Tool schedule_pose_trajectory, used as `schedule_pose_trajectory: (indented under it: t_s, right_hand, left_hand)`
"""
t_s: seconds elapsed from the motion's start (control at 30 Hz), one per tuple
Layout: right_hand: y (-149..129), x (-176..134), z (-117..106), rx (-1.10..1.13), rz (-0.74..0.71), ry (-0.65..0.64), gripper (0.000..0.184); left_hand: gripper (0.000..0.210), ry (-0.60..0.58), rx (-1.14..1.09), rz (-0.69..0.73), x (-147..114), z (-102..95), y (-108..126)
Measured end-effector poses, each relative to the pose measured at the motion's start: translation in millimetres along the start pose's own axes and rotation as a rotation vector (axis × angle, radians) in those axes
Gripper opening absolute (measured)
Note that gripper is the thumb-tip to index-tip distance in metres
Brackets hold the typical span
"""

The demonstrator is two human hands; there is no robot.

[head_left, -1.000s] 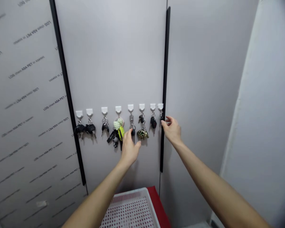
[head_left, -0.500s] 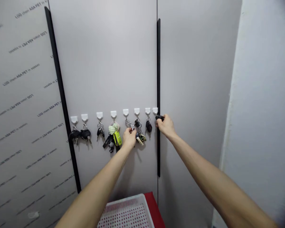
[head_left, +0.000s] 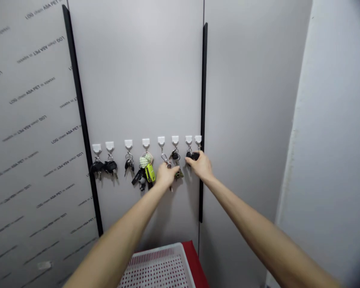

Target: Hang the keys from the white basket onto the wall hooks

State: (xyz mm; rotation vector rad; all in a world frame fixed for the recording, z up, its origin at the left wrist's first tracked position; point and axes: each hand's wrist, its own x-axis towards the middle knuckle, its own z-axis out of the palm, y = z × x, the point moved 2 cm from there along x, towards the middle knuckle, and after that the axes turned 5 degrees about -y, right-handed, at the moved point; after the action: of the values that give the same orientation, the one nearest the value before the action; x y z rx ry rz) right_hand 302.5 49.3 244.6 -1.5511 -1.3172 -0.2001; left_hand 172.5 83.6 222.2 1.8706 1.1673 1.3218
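Note:
A row of white hooks (head_left: 161, 140) is fixed across the cabinet door, with bunches of keys hanging from them. My left hand (head_left: 166, 175) is closed around the keys below a silver carabiner (head_left: 165, 160) on the fifth hook; a key tip pokes out underneath. My right hand (head_left: 202, 166) pinches a black key fob (head_left: 194, 156) under the two rightmost hooks. Between my hands hangs a bunch with a dark key (head_left: 175, 155) and a green charm (head_left: 178, 174). To the left of my left hand is a lime-yellow key fob (head_left: 150, 173) with a checked bow.
Farther left hang more black keys (head_left: 129, 164). Long black handles (head_left: 203, 100) run down the door edges. Below stands a white perforated basket (head_left: 184, 260) on something red (head_left: 195, 262). A pale wall (head_left: 333, 140) rises at the right.
My right hand has moved a little left, bringing the black key fob in front of the seventh hook's keys. My left hand has stayed by the fifth hook and turned slightly.

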Motion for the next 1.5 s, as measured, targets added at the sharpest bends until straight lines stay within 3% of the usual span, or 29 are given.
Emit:
schedule_pose_trajectory:
  t_s: [0.13, 0.27, 0.43, 0.57, 0.77, 0.97, 1.03, 1.1, 1.2, 1.3, 1.4, 1.5]
  right_hand:
    - [8, -9, 11, -0.082, -0.004, -0.044, 0.023]
    - [2, 6, -5, -0.134, 0.059, 0.010, 0.020]
    - [-24, 39, -29, -0.132, -0.024, 0.119, 0.027]
    - [-35, 58, -35, -0.133, -0.063, 0.100, 0.026]
    - [-17, 56, -36, -0.214, -0.022, -0.230, 0.018]
    - [-34, 66, -42, -0.123, -0.169, 0.083, 0.022]
    - [-47, 67, -42, -0.036, -0.262, 0.090, 0.023]
    - [-57, 57, -40, 0.027, -0.339, 0.016, 0.023]
    - [-59, 14, -22, 0.052, -0.428, -0.332, 0.020]
    - [-39, -57, 13, 0.008, -0.474, -0.725, 0.021]
    - [-8, -129, 51, -0.098, -0.413, -0.941, 0.021]
    - [19, -184, 81, -0.197, -0.350, -1.099, 0.023]
  left_hand:
    - [0.028, 0.044, 0.156, -0.099, -12, 21.3, -13]
    - [0.023, -0.019, 0.138, -0.050, -6, 20.1, 3]
    - [0.023, 0.075, -0.003, 0.137, 12, -4.3, 42]
    - [0.023, 0.138, -0.162, 0.232, 32, -29.6, 61]
    - [0.022, 0.156, -0.408, 0.288, 38, -63.0, 61]
    - [0.020, 0.082, -0.613, 0.365, 35, -78.1, 67]
    - [0.019, 0.055, -0.615, 0.425, 30, -83.0, 73]
    - [0.019, 0.015, -0.549, 0.432, 17, -86.4, 73]
    - [0.017, -0.065, -0.347, 0.324, -23, -82.2, 46]
    - [0.014, -0.220, -0.211, 0.173, -76, -62.5, -14]
    - [0.018, -0.443, -0.111, 0.027, -126, -38.0, -83]
    - [0.019, -0.527, 0.127, -0.064, -162, -27.6, -134]
